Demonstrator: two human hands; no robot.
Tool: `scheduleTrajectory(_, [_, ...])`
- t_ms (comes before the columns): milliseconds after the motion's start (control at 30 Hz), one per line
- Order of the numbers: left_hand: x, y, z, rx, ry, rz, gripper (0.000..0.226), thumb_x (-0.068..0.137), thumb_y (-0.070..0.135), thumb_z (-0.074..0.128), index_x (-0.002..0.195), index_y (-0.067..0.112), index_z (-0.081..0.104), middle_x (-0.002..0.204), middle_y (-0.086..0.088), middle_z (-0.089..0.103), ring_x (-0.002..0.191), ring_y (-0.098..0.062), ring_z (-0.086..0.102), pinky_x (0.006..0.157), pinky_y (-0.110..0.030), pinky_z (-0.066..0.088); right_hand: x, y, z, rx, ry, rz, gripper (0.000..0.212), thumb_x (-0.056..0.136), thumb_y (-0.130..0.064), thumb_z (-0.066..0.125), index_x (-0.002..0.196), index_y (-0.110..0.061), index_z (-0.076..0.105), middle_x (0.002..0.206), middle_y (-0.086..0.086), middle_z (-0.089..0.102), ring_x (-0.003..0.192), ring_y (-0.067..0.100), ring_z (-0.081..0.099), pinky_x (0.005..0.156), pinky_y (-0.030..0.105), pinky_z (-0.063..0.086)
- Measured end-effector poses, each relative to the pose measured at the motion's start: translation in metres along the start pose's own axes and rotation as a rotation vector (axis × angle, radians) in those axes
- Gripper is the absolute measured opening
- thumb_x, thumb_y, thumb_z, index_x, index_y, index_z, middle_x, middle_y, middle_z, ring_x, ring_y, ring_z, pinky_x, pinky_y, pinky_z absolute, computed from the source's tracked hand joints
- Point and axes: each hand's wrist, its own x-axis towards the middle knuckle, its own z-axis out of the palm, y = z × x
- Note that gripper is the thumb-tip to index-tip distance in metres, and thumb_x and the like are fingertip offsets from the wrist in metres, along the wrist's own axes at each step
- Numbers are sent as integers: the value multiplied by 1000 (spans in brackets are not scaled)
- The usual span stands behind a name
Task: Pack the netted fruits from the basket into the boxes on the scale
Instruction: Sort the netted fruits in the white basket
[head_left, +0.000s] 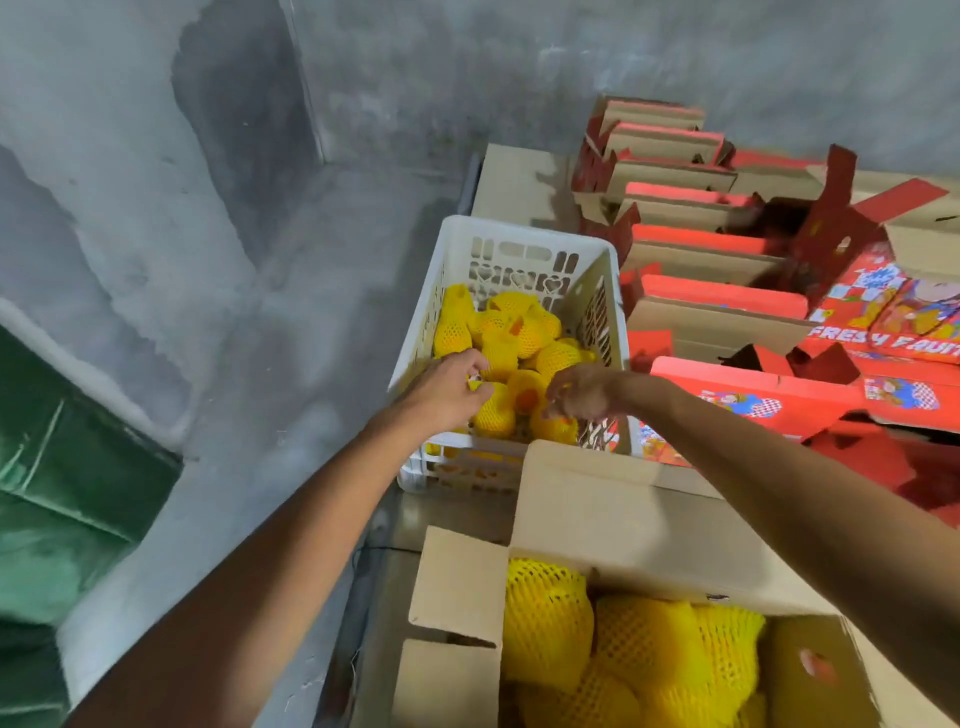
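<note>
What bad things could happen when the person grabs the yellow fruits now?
1. Both hands, left hand and right hand, reach into the white basket together, so they may bump and drop a netted fruit.
2. The open box already holds several netted fruits, so more could pile up and roll out.
3. The basket's rim is close to the wrists and might snag them.

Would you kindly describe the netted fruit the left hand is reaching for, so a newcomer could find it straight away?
Start at the white slatted basket beside the stacked red cartons. Look at its near-left corner, where the left hand rests. The netted fruit lies right under those fingers, nearest the basket's front wall, unlike the fruits piled farther back.
</note>
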Motion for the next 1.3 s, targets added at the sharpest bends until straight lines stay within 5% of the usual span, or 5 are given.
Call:
scheduleTrajectory(400, [111,-49,75,380,-502,-188,102,90,47,73,164,19,8,171,-9,13,152,-35,28,115,-48,40,110,27,52,-139,-24,53,51,97,-31,66,143,-10,54,149,14,53,132,35,51,112,42,41])
scheduleTrajectory(833, [152,-54,111,525,-524,-225,102,77,44,86,155,10,30,158,-16,38,138,-38,46,102,-44,50,146,43,84,-62,94,77,64,83,-50,79,126,-7,61,130,19,64,121,35,62,104,42,51])
scheduleTrajectory(1000, [139,-41,89,236,-361,-370,133,80,45,84,160,12,-17,171,-16,-8,155,-40,14,116,-50,34,132,36,70,71,133,143,76,80,-54,79,135,-10,53,132,16,61,120,37,63,97,41,53])
scheduleTrajectory(1100, [123,-28,65,-149,-229,-467,128,85,55,75,159,15,-21,171,-12,7,133,-32,54,105,-42,49,112,25,42,293,218,195,86,74,-68,73,140,-17,49,126,9,65,102,26,64,80,36,57])
scheduleTrajectory(1300, [68,9,16,-1044,-237,-490,49,91,37,72,132,18,52,100,-7,58,55,-13,52,51,-21,38,43,1,-7,688,345,0,80,59,-72,67,123,-25,67,110,1,75,101,24,71,90,43,59])
